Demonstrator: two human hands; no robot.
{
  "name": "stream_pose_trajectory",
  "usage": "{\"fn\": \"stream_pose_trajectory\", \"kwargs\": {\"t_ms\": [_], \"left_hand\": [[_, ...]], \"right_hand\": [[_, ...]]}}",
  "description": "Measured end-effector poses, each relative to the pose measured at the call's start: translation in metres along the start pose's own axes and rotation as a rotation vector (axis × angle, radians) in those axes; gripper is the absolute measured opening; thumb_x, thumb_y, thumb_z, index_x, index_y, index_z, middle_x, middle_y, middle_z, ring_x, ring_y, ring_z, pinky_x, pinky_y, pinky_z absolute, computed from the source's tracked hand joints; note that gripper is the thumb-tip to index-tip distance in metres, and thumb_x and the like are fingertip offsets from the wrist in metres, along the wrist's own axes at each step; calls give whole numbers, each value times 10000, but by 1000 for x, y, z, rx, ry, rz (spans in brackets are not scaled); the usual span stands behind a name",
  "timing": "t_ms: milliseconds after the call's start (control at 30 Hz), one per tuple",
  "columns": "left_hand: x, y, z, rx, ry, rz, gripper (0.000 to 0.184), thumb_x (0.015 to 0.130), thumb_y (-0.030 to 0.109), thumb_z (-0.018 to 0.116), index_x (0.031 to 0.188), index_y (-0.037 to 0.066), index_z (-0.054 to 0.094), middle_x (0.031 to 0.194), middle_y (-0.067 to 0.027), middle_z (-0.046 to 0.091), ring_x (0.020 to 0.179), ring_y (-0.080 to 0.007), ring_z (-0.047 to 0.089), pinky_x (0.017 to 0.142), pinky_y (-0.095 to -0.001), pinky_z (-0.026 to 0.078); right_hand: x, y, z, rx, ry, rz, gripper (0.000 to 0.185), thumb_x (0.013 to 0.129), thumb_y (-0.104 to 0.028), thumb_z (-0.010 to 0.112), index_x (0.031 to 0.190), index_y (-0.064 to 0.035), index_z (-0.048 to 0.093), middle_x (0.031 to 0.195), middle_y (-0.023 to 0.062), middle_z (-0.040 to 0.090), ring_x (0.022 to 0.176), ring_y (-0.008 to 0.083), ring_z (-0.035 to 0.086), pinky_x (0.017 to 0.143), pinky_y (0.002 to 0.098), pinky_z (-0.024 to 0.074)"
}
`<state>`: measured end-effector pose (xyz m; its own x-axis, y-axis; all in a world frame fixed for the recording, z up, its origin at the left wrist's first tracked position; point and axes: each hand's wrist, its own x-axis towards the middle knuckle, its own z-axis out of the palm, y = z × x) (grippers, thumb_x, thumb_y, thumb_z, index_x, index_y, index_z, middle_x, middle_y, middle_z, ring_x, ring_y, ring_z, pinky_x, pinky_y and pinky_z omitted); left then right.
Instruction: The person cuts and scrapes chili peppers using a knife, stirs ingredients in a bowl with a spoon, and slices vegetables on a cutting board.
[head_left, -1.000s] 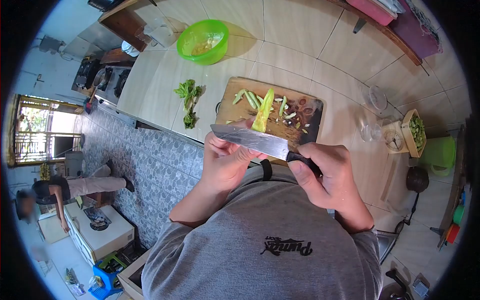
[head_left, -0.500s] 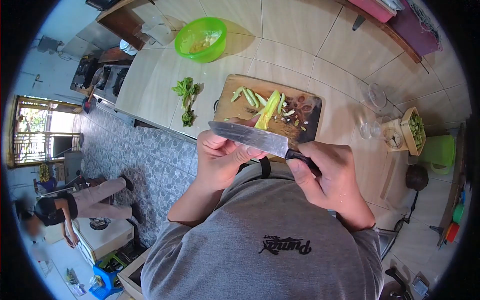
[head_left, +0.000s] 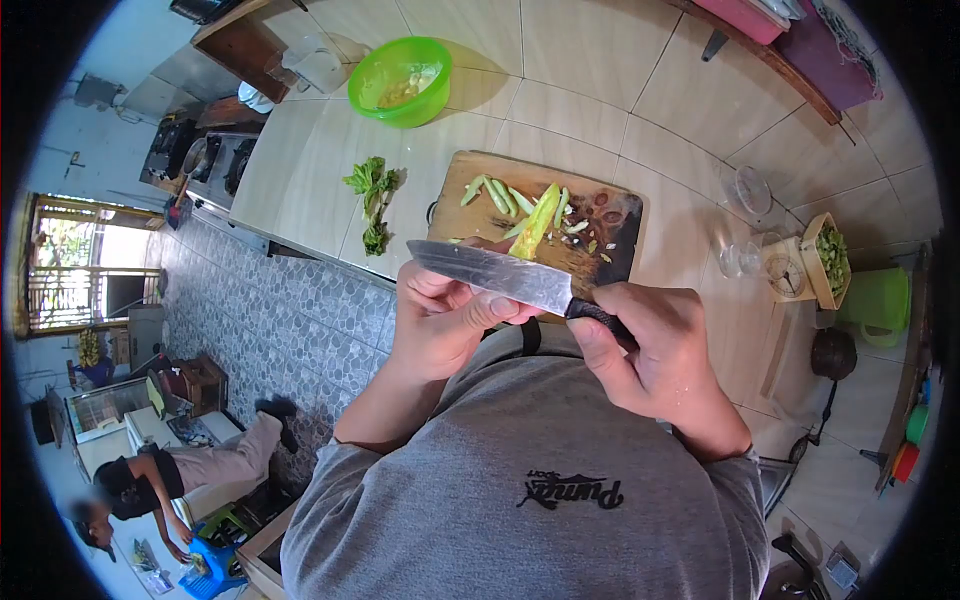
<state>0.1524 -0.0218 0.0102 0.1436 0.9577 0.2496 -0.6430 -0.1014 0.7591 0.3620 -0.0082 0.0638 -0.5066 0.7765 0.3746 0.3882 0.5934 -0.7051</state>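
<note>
My right hand (head_left: pixel 655 350) is closed around the black handle of a kitchen knife (head_left: pixel 490 274), its broad blade lying across in front of my chest and pointing left. Behind the blade, my left hand (head_left: pixel 440 325) is closed on a yellow-green vegetable piece (head_left: pixel 538 222) with a pointed tip; the blade hides its lower end and some fingers. I cannot tell whether the edge touches it. Beyond my hands is a wooden cutting board (head_left: pixel 570 175), bearing several pale green vegetable strips (head_left: pixel 500 195) and small scraps.
Leafy greens (head_left: pixel 372 200) lie left of the board. A green bowl (head_left: pixel 420 105) with pale pieces stands near the wall. At right are a clear glass (head_left: pixel 738 260), a scale (head_left: pixel 785 275) and a box of chopped greens (head_left: pixel 832 262). Another person (head_left: pixel 140 485) bends near a blue stool (head_left: pixel 212 565).
My hands, the knife and the vegetable piece stay almost in place, with a slight shift left. The other person has moved down the view, with hands now near the blue stool.
</note>
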Motion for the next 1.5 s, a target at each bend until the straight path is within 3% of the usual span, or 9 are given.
{"fn": "stream_pose_trajectory", "kwargs": {"t_ms": [133,233,333,433,533,1133,1233,1500], "left_hand": [[0,-1,-3,57,-30,31,260,808,12,720,1039,-77,642,991,-164,669,850,-216,678,731,-320,581],[-2,2,2,50,73,-14,280,808,7,720,1058,-88,636,987,-163,669,846,-215,679,737,-322,583],[0,2,8,103,125,12,170,811,72,728,918,-37,653,940,-124,635,768,-184,614,617,-290,487],[-2,4,7,124,142,-9,156,814,57,721,923,-31,652,926,-119,634,779,-190,624,626,-295,500],[-4,1,-2,59,72,27,275,817,0,711,1065,-92,632,984,-164,676,843,-214,685,738,-335,593],[-4,1,4,33,58,45,226,823,-16,698,1028,-79,626,960,-160,685,845,-201,676,786,-342,578],[-3,4,14,127,165,4,145,806,21,716,908,-47,639,904,-127,645,735,-184,631,634,-291,521],[-7,-1,15,279,178,43,182,810,-3,711,964,-50,627,893,-126,668,768,-178,649,661,-296,548]], "right_hand": [[-1,-2,0,20,13,1,164,825,-149,691,793,-29,583,593,90,520,473,269,538,438,351,420],[0,-3,0,40,2,-3,172,825,-151,692,778,-28,581,592,89,519,471,268,536,437,349,419],[1,-4,2,53,12,-16,177,825,-153,693,771,-28,581,594,91,521,474,270,539,438,349,420],[0,-3,4,29,29,-24,176,825,-154,693,777,-27,580,596,95,527,478,274,546,441,350,423],[1,-3,5,12,26,-13,176,825,-156,693,783,-26,581,599,100,535,485,280,555,445,354,428],[2,-1,9,-86,113,-89,196,812,-188,705,796,-32,588,583,87,538,459,266,544,434,354,428],[-1,2,9,-119,123,-98,192,809,-187,708,811,-35,591,575,84,535,445,257,536,426,352,422],[1,0,9,-130,139,-116,182,803,-176,709,824,-37,592,574,76,542,433,250,530,416,347,417]]}}
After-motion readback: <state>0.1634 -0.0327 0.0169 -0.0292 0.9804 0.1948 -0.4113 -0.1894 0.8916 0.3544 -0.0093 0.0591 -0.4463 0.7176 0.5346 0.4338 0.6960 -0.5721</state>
